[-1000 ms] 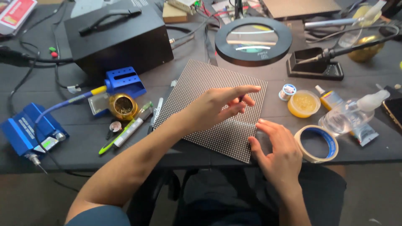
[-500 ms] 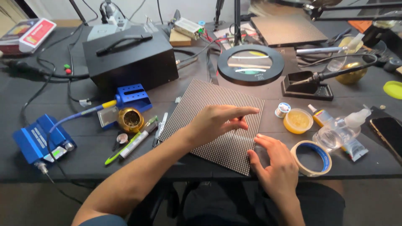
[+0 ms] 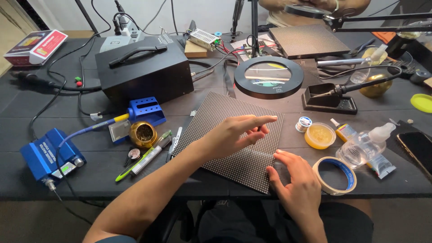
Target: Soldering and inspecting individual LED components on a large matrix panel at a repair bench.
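Note:
A dark square panel studded with tiny dots [image 3: 216,117] lies flat on the black table [image 3: 58,180] in front of me. My left hand [image 3: 236,132] hovers over its middle, fingers extended and index pointing right toward the panel's far right edge; it holds nothing. My right hand [image 3: 299,184] rests at the panel's near right corner, fingertips touching the edge, fingers spread. A round magnifier lamp [image 3: 269,76] hangs just beyond the panel.
Left: a blue soldering station [image 3: 45,155], brass tip cleaner [image 3: 143,134], pens [image 3: 144,157], black box [image 3: 144,72]. Right: soldering iron in its stand [image 3: 330,101], yellow flux tub [image 3: 320,135], tape roll [image 3: 335,175], clear bottle [image 3: 366,144], phone [image 3: 418,148]. A second panel [image 3: 308,40] and another person sit across.
My view has tilted up, so more of the far side of the table shows. Both hands stay on the panel in nearly the same pose.

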